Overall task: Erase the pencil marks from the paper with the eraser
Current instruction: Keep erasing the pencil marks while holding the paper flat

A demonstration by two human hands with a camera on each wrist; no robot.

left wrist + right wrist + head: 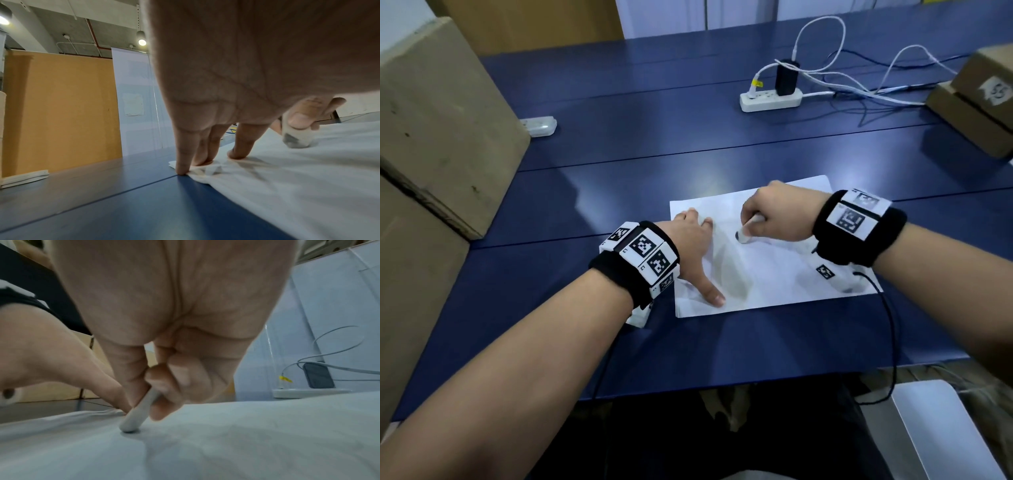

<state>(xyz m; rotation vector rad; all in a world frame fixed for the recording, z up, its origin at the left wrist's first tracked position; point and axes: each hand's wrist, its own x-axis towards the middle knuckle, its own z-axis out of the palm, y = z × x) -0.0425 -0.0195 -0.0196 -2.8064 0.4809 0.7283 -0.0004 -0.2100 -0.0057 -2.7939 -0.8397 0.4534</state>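
A white sheet of paper [774, 270] lies on the blue table, slightly wrinkled. My left hand [693, 246] presses flat on its left edge, fingers spread and straight; its fingertips [183, 170] touch the paper's edge [287, 186]. My right hand [774, 216] pinches a white eraser [744, 233] with a grey smudged tip, and that tip touches the paper near the middle. In the right wrist view the eraser [136, 415] slants down between thumb and fingers onto the sheet [246, 434]. From the left wrist it shows as the eraser [296, 138] under a thumb. Pencil marks are too faint to make out.
Large cardboard boxes [431, 137] stand at the left, smaller ones [976, 102] at the far right. A white power strip [770, 99] with a black charger and tangled cables lies at the back. A small white device [539, 125] sits beside the left box. The table's near edge [722, 387] is close.
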